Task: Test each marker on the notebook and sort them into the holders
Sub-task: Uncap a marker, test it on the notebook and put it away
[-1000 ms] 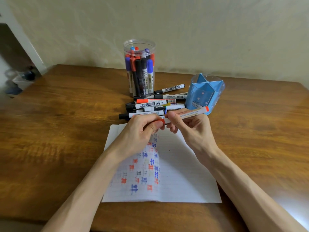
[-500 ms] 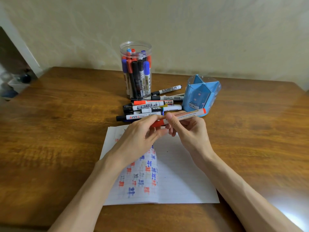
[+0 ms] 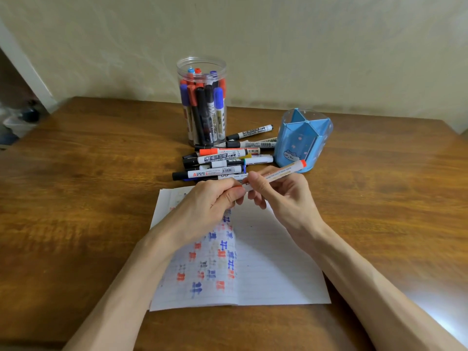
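Head view: both hands meet above the far edge of the open notebook [image 3: 266,269], which lies on the desk [image 3: 76,198] toward its near edge. The right hand [image 3: 283,196] grips the white barrel of a red marker [image 3: 281,172], its red end pointing toward the blue holder [image 3: 304,140]. The left hand [image 3: 210,201] pinches the marker's other end, where a bit of red shows between the fingers. Loose markers [image 3: 222,160] lie in a pile between the notebook and the clear jar [image 3: 202,102], which stands full of markers near the desk's far edge.
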`<state>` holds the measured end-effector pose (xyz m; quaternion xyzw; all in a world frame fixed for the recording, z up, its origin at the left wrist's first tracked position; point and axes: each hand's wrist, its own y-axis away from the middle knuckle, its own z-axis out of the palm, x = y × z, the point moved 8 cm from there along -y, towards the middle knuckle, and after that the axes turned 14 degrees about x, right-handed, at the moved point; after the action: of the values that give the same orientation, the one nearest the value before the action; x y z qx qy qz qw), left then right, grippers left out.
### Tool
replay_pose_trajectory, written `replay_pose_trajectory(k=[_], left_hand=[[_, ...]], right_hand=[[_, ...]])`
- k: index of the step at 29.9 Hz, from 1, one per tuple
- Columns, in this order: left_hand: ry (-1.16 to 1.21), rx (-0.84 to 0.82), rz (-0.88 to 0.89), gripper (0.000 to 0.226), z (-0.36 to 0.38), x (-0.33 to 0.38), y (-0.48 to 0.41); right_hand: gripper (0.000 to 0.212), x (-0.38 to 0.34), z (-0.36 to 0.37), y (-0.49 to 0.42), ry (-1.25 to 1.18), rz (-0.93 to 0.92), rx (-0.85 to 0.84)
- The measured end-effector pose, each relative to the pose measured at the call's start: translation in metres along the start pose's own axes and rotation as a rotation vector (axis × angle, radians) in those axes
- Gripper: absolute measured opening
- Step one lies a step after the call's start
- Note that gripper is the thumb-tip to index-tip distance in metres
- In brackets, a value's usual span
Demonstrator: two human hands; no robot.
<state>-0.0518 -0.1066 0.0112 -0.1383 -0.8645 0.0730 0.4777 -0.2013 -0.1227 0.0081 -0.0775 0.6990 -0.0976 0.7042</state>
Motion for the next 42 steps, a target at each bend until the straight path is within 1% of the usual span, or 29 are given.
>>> replay_pose_trajectory(k=[5,9,11,13,15,17,20,23,27,33,42], left_hand=[[0.155,-0.118,-0.098,0.045,0.001,-0.009,0.0],[0.162,-0.116,-0.11,0.044,0.001,-0.012,-0.001],[0.125,-0.046,-0.08,0.034,0.0,-0.01,-0.004],[0.03,0.086,-0.018,0.026,-0.004,-0.004,-0.006],[-0.075,0.197,0.059,0.032,-0.005,0.004,-0.006],[-0.153,0.254,0.122,0.04,-0.005,0.008,-0.004],[-0.241,0.284,0.192,0.042,-0.005,0.011,-0.004],[-0.272,0.269,0.232,0.036,-0.003,0.015,-0.001],[-0.139,0.242,0.141,0.019,-0.003,0.01,-0.002],[-0.015,0.147,0.055,0.02,-0.002,0.007,-0.001],[0.103,0.056,0.007,0.022,0.0,0.007,-0.001]], right_hand=[[0.028,-0.001,0.002,0.001,-0.002,-0.013,-0.04],[0.03,-0.001,0.001,0.001,-0.001,-0.01,-0.04],[0.03,0.0,0.0,-0.002,-0.002,0.011,-0.036],[0.032,0.004,-0.001,-0.005,-0.033,0.062,0.005],[0.036,0.007,-0.003,-0.005,-0.072,0.113,0.071],[0.04,0.007,-0.003,-0.003,-0.068,0.119,0.116],[0.033,0.003,-0.004,-0.001,-0.035,0.086,0.139],[0.033,0.003,-0.004,-0.002,-0.01,0.086,0.134],[0.033,0.003,-0.004,0.0,-0.03,0.095,0.112],[0.03,-0.002,-0.005,0.003,-0.026,0.045,0.082],[0.025,-0.01,-0.006,0.006,-0.036,-0.015,0.046]])
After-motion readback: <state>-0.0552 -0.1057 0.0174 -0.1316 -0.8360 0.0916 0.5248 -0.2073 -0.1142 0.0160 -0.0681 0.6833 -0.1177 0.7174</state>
